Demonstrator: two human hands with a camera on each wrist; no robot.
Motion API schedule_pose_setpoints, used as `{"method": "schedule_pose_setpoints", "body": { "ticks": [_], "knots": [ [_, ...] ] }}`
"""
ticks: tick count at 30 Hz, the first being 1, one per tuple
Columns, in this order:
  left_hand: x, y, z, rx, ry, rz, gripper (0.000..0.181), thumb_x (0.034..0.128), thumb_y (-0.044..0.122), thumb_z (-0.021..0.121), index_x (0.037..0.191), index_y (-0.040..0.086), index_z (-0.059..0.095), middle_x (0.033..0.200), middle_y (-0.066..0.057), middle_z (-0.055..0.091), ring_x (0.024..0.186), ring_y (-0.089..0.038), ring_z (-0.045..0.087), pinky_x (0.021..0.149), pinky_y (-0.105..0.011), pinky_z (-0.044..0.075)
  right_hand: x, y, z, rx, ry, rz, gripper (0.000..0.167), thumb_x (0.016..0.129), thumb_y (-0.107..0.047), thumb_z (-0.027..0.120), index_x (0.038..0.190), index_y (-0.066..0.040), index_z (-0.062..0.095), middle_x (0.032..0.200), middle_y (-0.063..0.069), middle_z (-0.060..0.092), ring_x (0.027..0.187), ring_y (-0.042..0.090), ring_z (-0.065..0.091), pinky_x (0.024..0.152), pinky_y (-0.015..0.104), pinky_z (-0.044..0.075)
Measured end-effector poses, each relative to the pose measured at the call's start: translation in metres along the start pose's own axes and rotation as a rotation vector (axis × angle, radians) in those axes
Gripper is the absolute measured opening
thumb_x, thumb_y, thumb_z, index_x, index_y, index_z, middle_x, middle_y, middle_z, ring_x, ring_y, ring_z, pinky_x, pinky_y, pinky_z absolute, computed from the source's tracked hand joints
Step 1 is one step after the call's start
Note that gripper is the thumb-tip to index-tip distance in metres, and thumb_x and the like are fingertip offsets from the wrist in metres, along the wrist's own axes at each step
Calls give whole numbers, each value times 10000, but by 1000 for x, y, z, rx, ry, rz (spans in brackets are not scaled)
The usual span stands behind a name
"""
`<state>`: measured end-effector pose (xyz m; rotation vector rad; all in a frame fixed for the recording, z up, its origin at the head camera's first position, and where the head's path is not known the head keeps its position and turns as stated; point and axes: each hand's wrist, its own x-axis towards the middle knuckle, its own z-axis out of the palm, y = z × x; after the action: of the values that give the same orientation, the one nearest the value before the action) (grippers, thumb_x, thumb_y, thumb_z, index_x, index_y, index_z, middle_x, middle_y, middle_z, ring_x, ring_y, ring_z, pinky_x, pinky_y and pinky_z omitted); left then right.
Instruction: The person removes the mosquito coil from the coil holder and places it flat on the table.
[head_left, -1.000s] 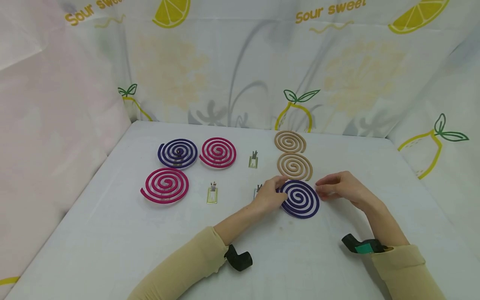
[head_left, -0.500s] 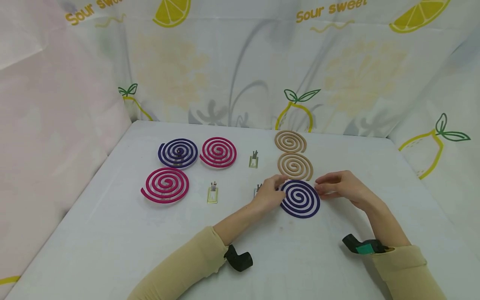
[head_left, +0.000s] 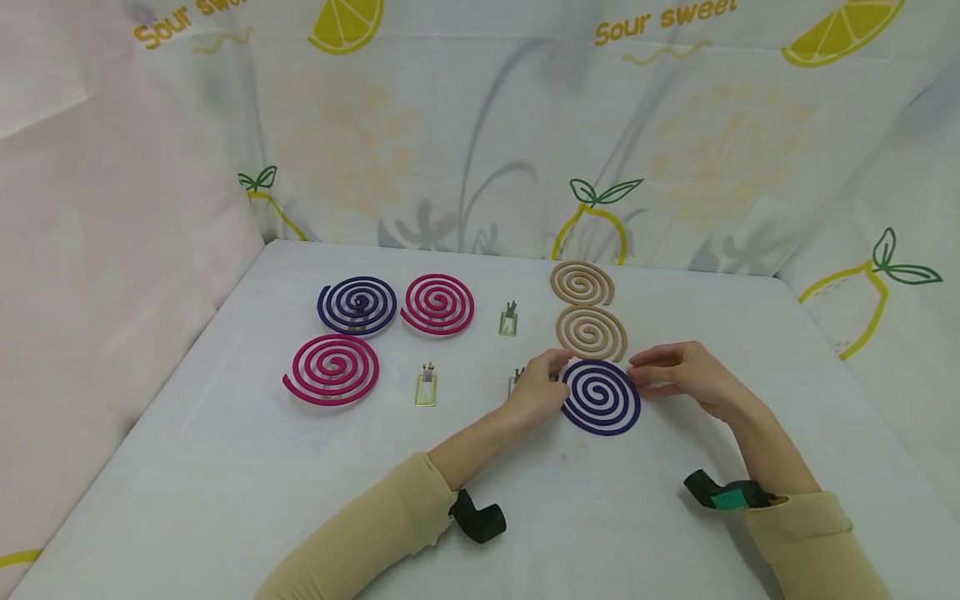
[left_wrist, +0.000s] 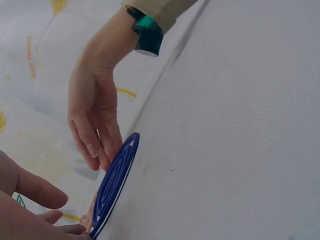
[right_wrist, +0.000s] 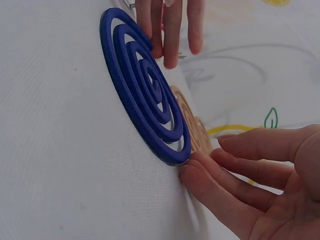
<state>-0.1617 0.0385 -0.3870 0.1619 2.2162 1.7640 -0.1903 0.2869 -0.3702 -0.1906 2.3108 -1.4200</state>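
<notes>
A dark blue spiral coil (head_left: pixel 601 398) lies flat on the white table, just in front of two tan coils (head_left: pixel 590 332). My left hand (head_left: pixel 537 387) is at its left edge, fingers relaxed and touching the rim. At its upper right edge is my right hand (head_left: pixel 681 376), its fingers loosely bent. In the right wrist view, fingertips of the right hand (right_wrist: pixel 260 175) touch the rim of the blue coil (right_wrist: pixel 145 90), with the thumb apart from it. The left wrist view has the blue coil (left_wrist: pixel 116 185) between both hands.
On the left are another blue coil (head_left: pixel 357 306) and two pink coils (head_left: pixel 438 305), which look raised on small stands. Small metal stands (head_left: pixel 425 389) stand mid-table, one partly hidden behind my left hand. A patterned white cloth (head_left: pixel 450 125) hangs behind the table.
My right hand has shifted very slightly left, against the blue coil's edge. My left thumb lies less over the coil than before. The coils have stayed in place.
</notes>
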Motion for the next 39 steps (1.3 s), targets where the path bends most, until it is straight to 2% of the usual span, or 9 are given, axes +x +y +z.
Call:
{"method": "schedule_pose_setpoints", "body": {
  "ticks": [4, 14, 22, 25, 27, 30, 33, 39],
  "knots": [
    [0, 0, 0, -8, -8, -16, 597, 836, -109, 483, 1425, -9, 492, 1487, -181, 497, 1429, -297, 412, 1203, -410, 313, -1, -1, -1, 2, 3, -7, 466, 962, -115, 656, 1298, 177, 518, 1143, 193, 709, 948, 87, 705, 866, 303, 597],
    [1, -2, 0, -43, 4, 4, 604, 826, -130, 454, 1421, -32, 481, 1483, -178, 502, 1425, -307, 417, 1194, -395, 333, -1, -1, 0, 2, 1, 8, 486, 972, -112, 636, 1322, 190, 483, 1159, 235, 696, 951, 97, 705, 871, 332, 600],
    [2, 0, -3, -84, -18, -8, 600, 850, -110, 467, 1439, 3, 467, 1513, -163, 470, 1443, -304, 391, 1203, -390, 318, -1, -1, -1, -16, 13, 5, 472, 973, -117, 636, 1312, 181, 499, 1134, 216, 709, 941, 98, 702, 852, 323, 605],
    [1, 3, -5, -103, -19, 15, 589, 849, -115, 472, 1429, -14, 474, 1500, -175, 483, 1426, -309, 413, 1194, -384, 337, -2, -4, -2, -13, 31, -28, 479, 978, -144, 642, 1316, 168, 508, 1151, 206, 706, 954, 102, 707, 854, 313, 603],
    [1, 7, -8, -119, -29, 42, 577, 854, -114, 479, 1425, -26, 476, 1487, -182, 495, 1411, -313, 430, 1181, -385, 358, -5, -7, -3, 6, 67, -61, 477, 980, -164, 645, 1316, 151, 522, 1152, 148, 714, 965, 87, 707, 857, 286, 598],
    [2, 15, -18, -117, -44, 89, 548, 887, -98, 498, 1429, -20, 477, 1473, -185, 511, 1392, -314, 457, 1161, -391, 387, -8, -13, -3, 37, 126, -125, 468, 988, -185, 637, 1319, 127, 531, 1138, 10, 714, 984, 55, 697, 863, 232, 582],
    [5, 26, -37, -124, -42, 122, 515, 933, -68, 514, 1441, 6, 475, 1469, -182, 518, 1383, -300, 474, 1151, -393, 401, -9, -18, 0, 102, 141, -178, 425, 988, -176, 637, 1312, 84, 549, 1117, -79, 709, 1000, 47, 692, 876, 212, 571],
    [10, 42, -90, -172, 7, 145, 468, 1001, 13, 525, 1464, 24, 455, 1485, -158, 510, 1385, -273, 481, 1174, -383, 370, -10, -26, 13, 286, 120, -248, 252, 976, -100, 640, 1227, -90, 635, 1096, -31, 739, 973, 87, 709, 871, 247, 582]
  ]
}}
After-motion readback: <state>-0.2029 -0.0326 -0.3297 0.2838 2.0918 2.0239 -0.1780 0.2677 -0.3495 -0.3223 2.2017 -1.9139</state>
